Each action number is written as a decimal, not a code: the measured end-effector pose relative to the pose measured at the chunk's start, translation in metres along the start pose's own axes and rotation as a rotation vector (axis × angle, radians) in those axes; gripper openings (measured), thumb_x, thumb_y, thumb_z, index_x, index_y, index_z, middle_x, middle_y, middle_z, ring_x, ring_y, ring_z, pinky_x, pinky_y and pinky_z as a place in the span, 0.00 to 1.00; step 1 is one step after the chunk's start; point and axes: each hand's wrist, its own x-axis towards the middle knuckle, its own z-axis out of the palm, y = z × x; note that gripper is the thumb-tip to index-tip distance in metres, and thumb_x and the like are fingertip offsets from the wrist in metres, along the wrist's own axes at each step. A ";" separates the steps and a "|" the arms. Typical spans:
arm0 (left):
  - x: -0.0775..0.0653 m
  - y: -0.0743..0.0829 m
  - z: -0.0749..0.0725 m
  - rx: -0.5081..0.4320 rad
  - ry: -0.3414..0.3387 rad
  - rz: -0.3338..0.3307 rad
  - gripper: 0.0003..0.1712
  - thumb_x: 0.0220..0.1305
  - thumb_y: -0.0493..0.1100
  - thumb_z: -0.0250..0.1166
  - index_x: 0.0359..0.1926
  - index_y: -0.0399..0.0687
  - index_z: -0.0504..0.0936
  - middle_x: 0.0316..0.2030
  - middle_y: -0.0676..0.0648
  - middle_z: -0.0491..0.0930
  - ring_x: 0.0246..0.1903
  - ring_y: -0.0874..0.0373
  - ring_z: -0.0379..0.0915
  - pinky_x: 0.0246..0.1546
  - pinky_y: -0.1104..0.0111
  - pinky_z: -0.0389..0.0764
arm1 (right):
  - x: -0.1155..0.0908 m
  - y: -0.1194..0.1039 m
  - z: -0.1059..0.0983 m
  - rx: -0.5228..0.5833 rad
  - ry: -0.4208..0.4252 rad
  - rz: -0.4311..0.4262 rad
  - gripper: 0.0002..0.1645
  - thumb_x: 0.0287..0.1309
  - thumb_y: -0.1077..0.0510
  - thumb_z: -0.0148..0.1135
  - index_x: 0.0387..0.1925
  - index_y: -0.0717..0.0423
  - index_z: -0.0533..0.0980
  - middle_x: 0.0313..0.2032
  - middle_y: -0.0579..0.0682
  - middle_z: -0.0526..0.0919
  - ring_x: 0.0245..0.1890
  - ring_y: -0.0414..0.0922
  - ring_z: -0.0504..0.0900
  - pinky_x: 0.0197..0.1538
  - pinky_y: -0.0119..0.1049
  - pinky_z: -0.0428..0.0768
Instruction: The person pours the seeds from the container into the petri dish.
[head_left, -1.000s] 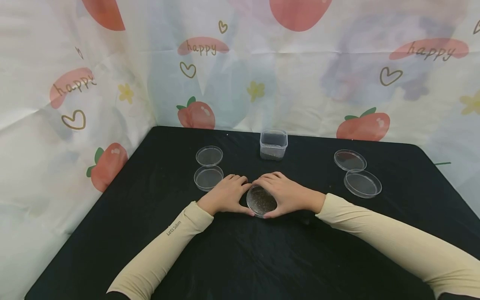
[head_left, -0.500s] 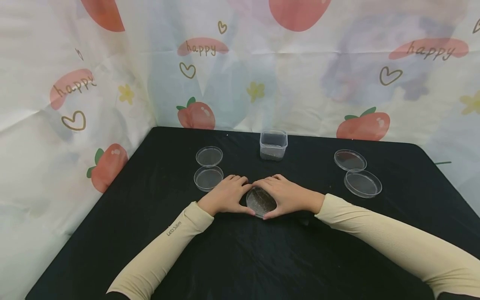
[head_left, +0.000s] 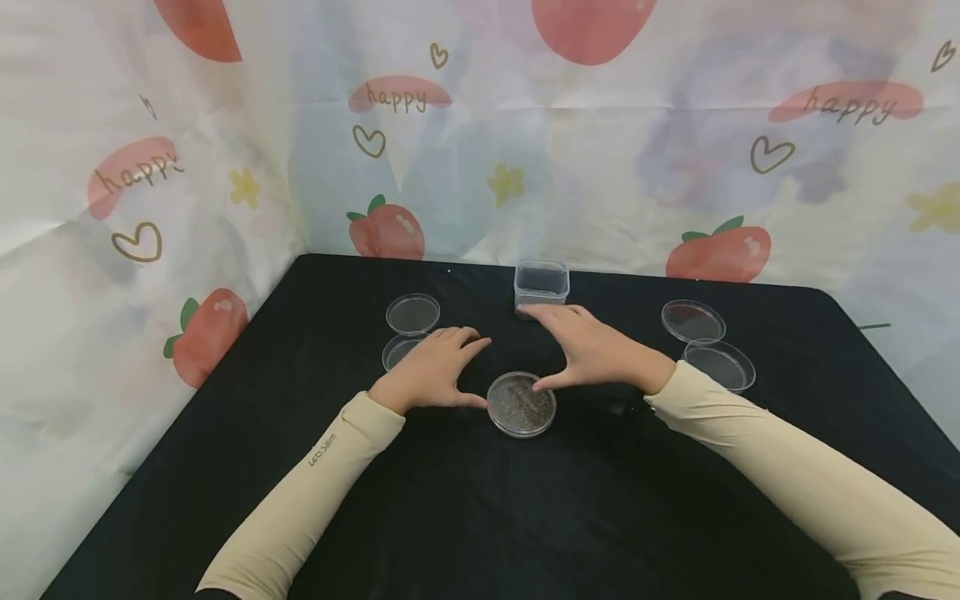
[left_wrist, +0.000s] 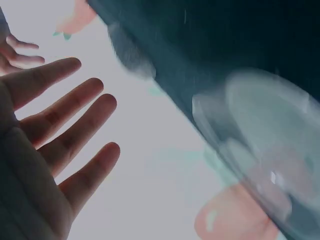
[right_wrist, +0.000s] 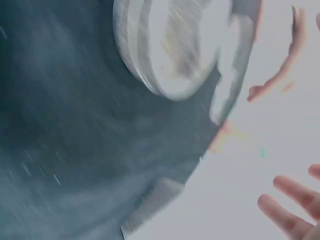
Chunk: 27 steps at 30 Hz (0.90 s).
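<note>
A clear petri dish (head_left: 517, 410) with brown specks in it lies on the black cloth, between my hands. My left hand (head_left: 431, 371) is off to its left with fingers extended; the thumb tip is close to the dish's rim. Spread, separate fingers (left_wrist: 95, 132) show in the left wrist view. Beyond the dish, my right hand (head_left: 596, 350) is stretched out and holds nothing. Its thumb overlaps the dish's right part in the head view; whether it touches is unclear. Right behind those fingers stands a clear square plastic tub (head_left: 542, 279), its lower part partly covered.
To the left are two clear dish halves, the far one (head_left: 413, 314) and a near one (head_left: 395, 352) partly behind my left hand. Two more, a far one (head_left: 693, 321) and a near one (head_left: 720, 367), overlap at right. A printed curtain (head_left: 450, 217) borders the table.
Both hands have let go of the speckled petri dish and lifted apart. The left went left and slightly away, the right went right and farther toward the tub. The dish stays in place.
</note>
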 end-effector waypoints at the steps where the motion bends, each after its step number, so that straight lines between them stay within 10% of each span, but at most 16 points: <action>1: -0.002 -0.005 -0.004 -0.004 0.009 -0.014 0.52 0.48 0.72 0.64 0.67 0.47 0.65 0.61 0.43 0.68 0.62 0.49 0.64 0.67 0.56 0.63 | 0.002 0.003 -0.005 0.003 0.016 0.020 0.64 0.39 0.35 0.73 0.71 0.58 0.52 0.68 0.56 0.61 0.67 0.54 0.63 0.65 0.60 0.59; 12: -0.034 -0.058 -0.008 -0.073 0.022 -0.175 0.51 0.48 0.68 0.67 0.67 0.44 0.65 0.61 0.39 0.68 0.60 0.44 0.65 0.63 0.50 0.66 | 0.014 0.055 -0.018 0.162 0.199 0.228 0.60 0.43 0.46 0.74 0.71 0.59 0.51 0.68 0.61 0.59 0.69 0.58 0.58 0.67 0.59 0.58; 27: -0.049 -0.083 0.003 -0.077 -0.036 -0.224 0.54 0.46 0.70 0.67 0.66 0.41 0.66 0.59 0.38 0.69 0.58 0.43 0.67 0.60 0.50 0.68 | 0.026 0.103 0.010 0.488 0.341 0.434 0.64 0.49 0.52 0.71 0.73 0.55 0.36 0.71 0.61 0.51 0.71 0.60 0.52 0.67 0.63 0.55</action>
